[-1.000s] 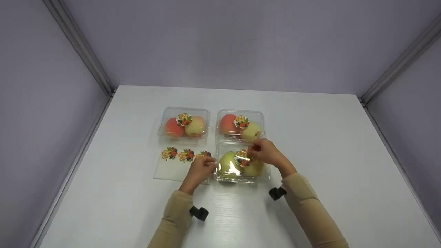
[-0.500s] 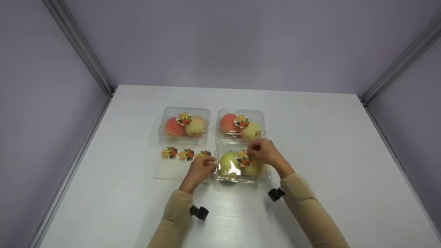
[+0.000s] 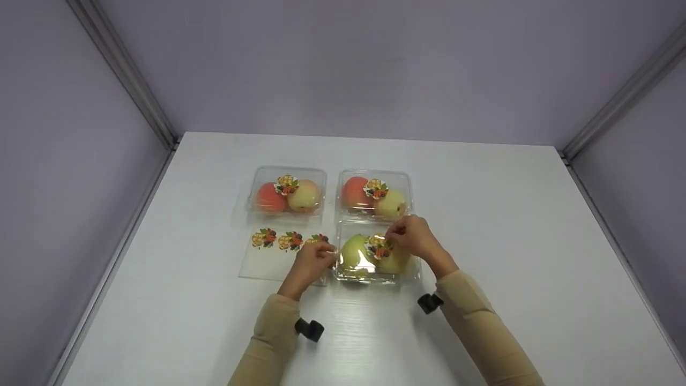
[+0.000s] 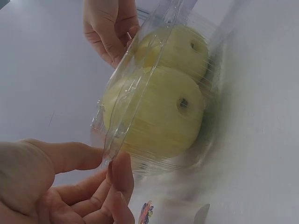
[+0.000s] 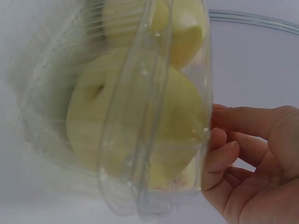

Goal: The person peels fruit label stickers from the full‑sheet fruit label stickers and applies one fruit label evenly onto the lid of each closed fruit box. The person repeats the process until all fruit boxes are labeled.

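A clear plastic clamshell box (image 3: 370, 279) with two yellow-green fruits (image 4: 154, 114) inside stands in front of me, its lid down. My left hand (image 3: 313, 261) pinches the box's left rim between thumb and forefinger, seen closely in the left wrist view. On top of the lid is a round sticker (image 3: 378, 247) printed with waffle and berries. At the sticker's upper right edge, my right hand (image 3: 414, 236) has thumb and forefinger together, pinching it. In the right wrist view those fingertips are partly hidden behind the lid.
A pale backing sheet (image 3: 262, 266) with several like stickers (image 3: 290, 241) lies left of the box, partly under my left hand. Behind stand two more labelled clear boxes, one at left (image 3: 257, 179) and one at right (image 3: 402, 177), each holding red and pale fruit.
My right hand has shifted very slightly at the sticker's edge, its fingertips drawing closer together. The left hand, the box and the sticker stay in place.
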A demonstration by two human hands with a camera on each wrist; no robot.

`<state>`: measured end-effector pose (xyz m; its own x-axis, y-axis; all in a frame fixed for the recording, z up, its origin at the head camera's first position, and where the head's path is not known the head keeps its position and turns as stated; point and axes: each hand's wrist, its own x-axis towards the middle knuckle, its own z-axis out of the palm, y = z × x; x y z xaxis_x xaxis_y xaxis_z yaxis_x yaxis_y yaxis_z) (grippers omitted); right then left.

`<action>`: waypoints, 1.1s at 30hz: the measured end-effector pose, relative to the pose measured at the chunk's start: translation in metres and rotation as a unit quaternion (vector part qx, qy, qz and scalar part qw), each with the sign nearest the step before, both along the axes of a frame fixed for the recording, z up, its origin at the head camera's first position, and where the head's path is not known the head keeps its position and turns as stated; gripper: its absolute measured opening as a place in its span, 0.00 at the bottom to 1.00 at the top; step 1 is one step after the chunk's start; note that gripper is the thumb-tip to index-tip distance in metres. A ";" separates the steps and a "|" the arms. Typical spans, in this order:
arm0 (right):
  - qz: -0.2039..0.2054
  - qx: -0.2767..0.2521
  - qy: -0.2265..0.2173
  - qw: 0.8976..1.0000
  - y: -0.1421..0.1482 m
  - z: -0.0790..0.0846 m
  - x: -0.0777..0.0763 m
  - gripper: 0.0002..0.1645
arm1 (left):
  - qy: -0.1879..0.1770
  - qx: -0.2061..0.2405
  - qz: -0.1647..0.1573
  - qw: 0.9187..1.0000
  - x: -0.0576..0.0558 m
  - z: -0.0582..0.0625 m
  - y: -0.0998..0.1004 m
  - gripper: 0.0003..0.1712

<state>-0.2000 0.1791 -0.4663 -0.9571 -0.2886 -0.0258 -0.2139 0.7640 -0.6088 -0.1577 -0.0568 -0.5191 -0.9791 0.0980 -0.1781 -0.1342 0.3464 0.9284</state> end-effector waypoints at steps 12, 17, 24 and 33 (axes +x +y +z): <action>-0.046 -0.002 0.012 0.999 -0.002 -0.002 0.001 0.07 | -0.008 -0.002 0.006 1.000 0.002 0.001 0.001 0.11; -0.067 -0.012 0.031 0.997 -0.002 -0.005 0.002 0.07 | -0.012 -0.005 0.015 1.000 0.002 0.001 0.001 0.11; -0.066 -0.038 0.025 0.997 0.001 -0.005 0.010 0.07 | -0.011 -0.009 0.011 1.000 0.002 0.000 0.000 0.11; -0.006 -0.073 0.109 0.991 -0.001 -0.007 0.029 0.08 | -0.020 0.001 0.011 1.000 0.000 0.002 0.000 0.10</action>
